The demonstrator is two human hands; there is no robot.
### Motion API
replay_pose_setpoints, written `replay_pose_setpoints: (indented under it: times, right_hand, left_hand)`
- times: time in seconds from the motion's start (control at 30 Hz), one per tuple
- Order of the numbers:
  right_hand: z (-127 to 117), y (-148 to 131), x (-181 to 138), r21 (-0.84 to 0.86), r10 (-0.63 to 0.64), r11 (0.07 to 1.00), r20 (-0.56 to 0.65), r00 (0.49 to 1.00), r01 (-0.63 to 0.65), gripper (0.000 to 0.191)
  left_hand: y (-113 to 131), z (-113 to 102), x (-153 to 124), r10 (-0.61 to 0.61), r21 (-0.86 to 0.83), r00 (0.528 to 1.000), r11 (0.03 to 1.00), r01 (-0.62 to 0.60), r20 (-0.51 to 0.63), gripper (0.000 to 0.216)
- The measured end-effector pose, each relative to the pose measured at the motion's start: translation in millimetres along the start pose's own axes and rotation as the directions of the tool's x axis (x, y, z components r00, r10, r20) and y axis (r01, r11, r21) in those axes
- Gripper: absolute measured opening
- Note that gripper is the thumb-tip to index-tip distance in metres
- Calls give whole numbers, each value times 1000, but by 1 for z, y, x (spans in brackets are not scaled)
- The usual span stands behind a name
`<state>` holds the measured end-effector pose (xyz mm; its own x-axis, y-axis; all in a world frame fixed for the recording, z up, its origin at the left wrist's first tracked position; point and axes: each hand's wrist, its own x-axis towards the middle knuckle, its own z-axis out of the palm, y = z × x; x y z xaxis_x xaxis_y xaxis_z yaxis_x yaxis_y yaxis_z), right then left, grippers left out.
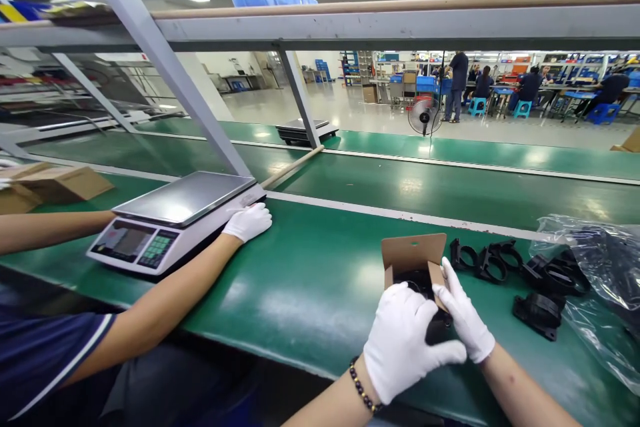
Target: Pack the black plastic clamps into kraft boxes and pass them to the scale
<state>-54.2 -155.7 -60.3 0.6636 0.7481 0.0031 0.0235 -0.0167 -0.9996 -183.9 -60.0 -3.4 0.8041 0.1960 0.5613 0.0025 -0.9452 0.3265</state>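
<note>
My left hand (405,340), in a white glove with a bead bracelet at the wrist, wraps around the lower end of a small brown cardboard box (413,255). My right hand (466,320), also gloved, grips the box's right side with its fingers along the flap. The box lid stands open and a black plastic part (434,332) shows inside it between my hands. Just right of the box, several loose black ring-shaped parts (493,261) lie on the green belt (310,280).
A clear plastic bag (600,280) with more black parts lies at the right. To the left, a co-worker's gloved hand (249,221) rests beside a weighing scale (175,220). Cardboard boxes (60,183) sit far left. A slanted frame post (165,67) crosses ahead.
</note>
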Motion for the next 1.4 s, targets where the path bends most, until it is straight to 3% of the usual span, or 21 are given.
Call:
replay_pose_setpoints:
  times: [0.1,0.23,0.4,0.5,0.67,0.8,0.87,0.97,1.17,1.23,1.4]
  right_hand:
    - [-4,5,5,54,-55,997,-19,998,56,67]
    - [-5,6,9,15,-51,999,36,998,51,72]
    - [2,6,8,-10,-52,998,130,990,54,80]
    - [8,9,7,-46,-25,998,127,992,31,78]
    - [14,15,10,-74,-8,997,85,996,14,82]
    - [18,16,14,-50,2,999,115,993,4,84]
    - [20,16,15,-30,8,1000,89,996,-5,88]
    - [23,15,15,16,17,1000,45,999,-18,88]
    - [24,20,17,101,-76,992,12,997,75,73]
    - [27,26,19,56,-75,996,-3,997,75,75]
    - [40,42,26,-115,-21,993,-74,997,13,90]
  left_hand:
    - [10,1,16,-27,239,996,971,7,79,34]
    - [1,7,21,8,386,997,922,-36,74,26]
    - [-8,0,17,-77,218,994,974,59,76,11]
    - [-13,-7,17,-121,58,977,992,113,173,23]
    - [-24,-12,26,-32,-19,974,999,38,225,40]
    - [-21,-17,37,41,-79,923,997,-11,383,33]
    - [-18,-16,39,21,-50,914,999,-1,405,36]
    - [-20,-12,35,-19,44,949,999,5,315,36]
    - [-49,-25,28,82,56,977,994,-95,197,22]
    - [-59,-31,31,53,113,972,990,-81,230,24]
    - [-70,-31,39,54,126,905,985,-117,422,27]
